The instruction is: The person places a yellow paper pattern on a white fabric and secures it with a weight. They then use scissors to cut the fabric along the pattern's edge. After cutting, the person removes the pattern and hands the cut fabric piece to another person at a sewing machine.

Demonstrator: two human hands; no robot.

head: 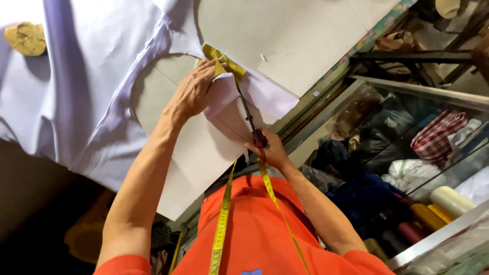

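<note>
My right hand (271, 150) grips the red-handled scissors (250, 120), whose dark blades point up into a strip of pale lilac cloth (265, 94). My left hand (194, 90) pinches that cloth together with a yellow-olive paper pattern piece (224, 63) right above the blades. The large lilac cloth (86, 86) spreads over the left of the white table (285, 35), with a curved cut edge near my left wrist. A yellow measuring tape (222, 224) hangs around my neck over my orange shirt.
A glass-topped cabinet (407, 97) at the right holds folded fabrics, a red checked cloth (438, 135) and rolls of coloured material (433, 214). A yellowish sponge-like lump (26, 38) lies at the upper left. Dark metal framing (417, 56) stands at the upper right.
</note>
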